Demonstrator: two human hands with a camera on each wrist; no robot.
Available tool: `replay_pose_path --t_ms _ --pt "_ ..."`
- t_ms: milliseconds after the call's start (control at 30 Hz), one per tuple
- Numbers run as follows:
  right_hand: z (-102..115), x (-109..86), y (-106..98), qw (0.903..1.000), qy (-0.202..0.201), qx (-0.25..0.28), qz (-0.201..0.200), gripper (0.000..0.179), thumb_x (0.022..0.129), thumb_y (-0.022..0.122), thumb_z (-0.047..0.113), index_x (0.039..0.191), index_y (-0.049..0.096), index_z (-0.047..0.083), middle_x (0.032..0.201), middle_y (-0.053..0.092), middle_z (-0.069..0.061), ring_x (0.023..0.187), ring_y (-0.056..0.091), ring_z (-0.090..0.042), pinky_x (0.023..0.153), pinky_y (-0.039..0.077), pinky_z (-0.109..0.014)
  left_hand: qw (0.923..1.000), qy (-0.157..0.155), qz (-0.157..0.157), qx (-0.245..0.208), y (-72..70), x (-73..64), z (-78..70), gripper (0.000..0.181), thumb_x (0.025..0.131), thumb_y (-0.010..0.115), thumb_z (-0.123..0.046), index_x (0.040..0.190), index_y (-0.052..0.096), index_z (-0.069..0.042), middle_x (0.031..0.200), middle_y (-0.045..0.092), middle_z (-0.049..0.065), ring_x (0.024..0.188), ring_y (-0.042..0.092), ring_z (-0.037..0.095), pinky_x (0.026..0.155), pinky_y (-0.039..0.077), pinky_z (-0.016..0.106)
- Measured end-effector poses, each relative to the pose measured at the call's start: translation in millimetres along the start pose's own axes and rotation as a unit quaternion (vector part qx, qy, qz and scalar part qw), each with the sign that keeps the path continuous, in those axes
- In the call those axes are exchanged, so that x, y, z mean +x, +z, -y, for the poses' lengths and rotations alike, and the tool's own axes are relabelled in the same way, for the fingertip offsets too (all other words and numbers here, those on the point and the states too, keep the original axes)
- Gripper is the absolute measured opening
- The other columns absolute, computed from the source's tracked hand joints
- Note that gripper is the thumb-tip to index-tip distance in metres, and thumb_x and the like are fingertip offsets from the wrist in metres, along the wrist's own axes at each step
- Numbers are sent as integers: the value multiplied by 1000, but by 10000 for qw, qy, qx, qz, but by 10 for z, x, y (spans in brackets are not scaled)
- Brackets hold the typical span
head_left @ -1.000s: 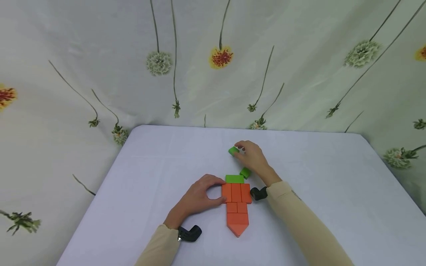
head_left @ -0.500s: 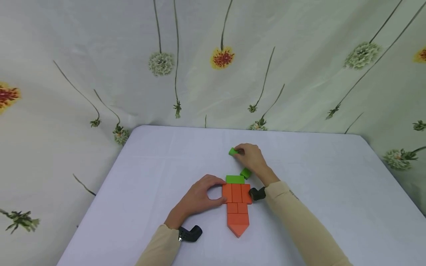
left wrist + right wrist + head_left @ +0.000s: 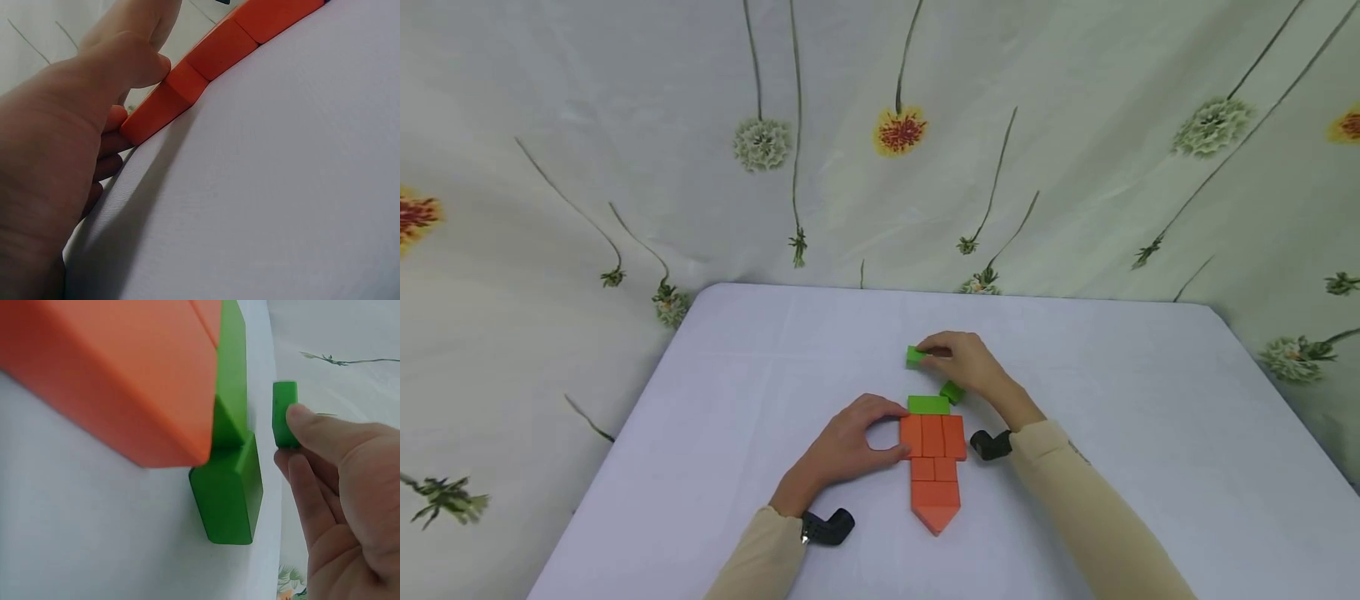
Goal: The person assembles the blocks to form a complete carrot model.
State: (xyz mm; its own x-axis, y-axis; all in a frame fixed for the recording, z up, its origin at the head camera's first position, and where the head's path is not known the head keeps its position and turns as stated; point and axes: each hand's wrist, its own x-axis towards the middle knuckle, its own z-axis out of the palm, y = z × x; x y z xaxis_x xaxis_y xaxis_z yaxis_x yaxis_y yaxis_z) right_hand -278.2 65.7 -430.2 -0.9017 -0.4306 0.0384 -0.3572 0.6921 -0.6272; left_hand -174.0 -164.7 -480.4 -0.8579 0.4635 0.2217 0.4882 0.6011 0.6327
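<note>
In the head view, my left hand (image 3: 844, 437) pinches the leftmost upright orange block (image 3: 910, 437) between thumb and index finger, at its two ends. That block belongs to a group of orange blocks (image 3: 933, 469) laid flat together, tapering to a point toward me. A green block (image 3: 928, 405) lies across the group's far end. My right hand (image 3: 967, 362) holds a small green block (image 3: 913, 357) beyond it, between thumb and fingers; the right wrist view shows this green block (image 3: 284, 412) above the table. Another small green block (image 3: 952, 392) sits at an angle against the flat one's right corner.
A white-covered table (image 3: 775, 350) bears everything. Behind it hangs a pale curtain (image 3: 1075, 150) printed with flowers, meeting the table's far edge. Dark wrist cameras (image 3: 829, 527) stick out beside both wrists; the right one is close to the orange blocks.
My right hand has closed more firmly on the far green block and brought it slightly nearer and to the left, turning it straighter. My left hand has stayed in place.
</note>
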Motion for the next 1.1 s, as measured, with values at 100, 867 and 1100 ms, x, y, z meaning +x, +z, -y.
replay_pose_path --t_ms 100,867,1100 --pt "7 -24 18 9993 -245 152 227 27 97 72 17 124 75 12 128 72 -5 119 67 -22 105 54 -41 10000 -27 -14 18 -3 -8 14 46 87 84 -31 129 69 -22 125 67 -6 121 59 12 104 54 38" --pt "46 -131 65 9876 -1196 -47 1020 25 99 69 10 123 76 10 132 71 -8 128 63 -27 107 53 -40 9999 101 4 -114 13 11 44 45 87 84 -29 128 69 -21 125 66 -6 121 59 12 105 53 38" --pt "70 -127 81 9840 -1354 -180 1144 25 100 66 8 123 76 11 131 71 -6 130 62 -27 108 52 -40 9998 191 -47 -68 14 6 74 45 87 84 -30 128 68 -21 126 67 -7 122 59 12 106 52 38"
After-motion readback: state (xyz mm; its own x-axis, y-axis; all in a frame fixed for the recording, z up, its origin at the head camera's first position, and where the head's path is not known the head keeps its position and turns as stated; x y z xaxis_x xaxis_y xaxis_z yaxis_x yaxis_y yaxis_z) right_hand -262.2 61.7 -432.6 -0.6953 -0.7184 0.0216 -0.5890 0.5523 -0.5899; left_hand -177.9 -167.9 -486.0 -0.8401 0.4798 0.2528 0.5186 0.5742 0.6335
